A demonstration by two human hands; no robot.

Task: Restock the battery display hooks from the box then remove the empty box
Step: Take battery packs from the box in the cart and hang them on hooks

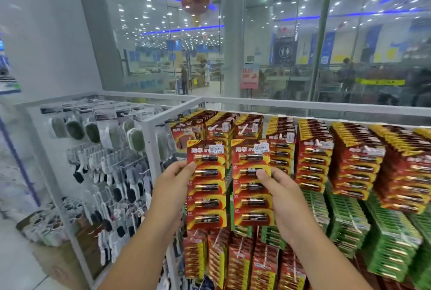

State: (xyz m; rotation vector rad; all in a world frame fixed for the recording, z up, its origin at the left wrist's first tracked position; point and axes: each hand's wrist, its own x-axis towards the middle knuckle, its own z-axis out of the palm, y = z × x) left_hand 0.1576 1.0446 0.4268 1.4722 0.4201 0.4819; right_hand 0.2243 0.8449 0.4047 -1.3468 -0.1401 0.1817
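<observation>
Two bare forearms come up from the near edge of the scene, one at left and one at right, each ending in a bare hand: the left hand [173, 187] and the right hand [283, 198]. No sleeve, cuff, glove, watch, bracelet or ring shows on either arm as far as it is visible; both are uncovered from the bottom edge to the fingertips. The fingernails look short and unpainted, most plainly on the right thumb. Nothing else of the person, neither clothing nor torso, comes into sight.
</observation>
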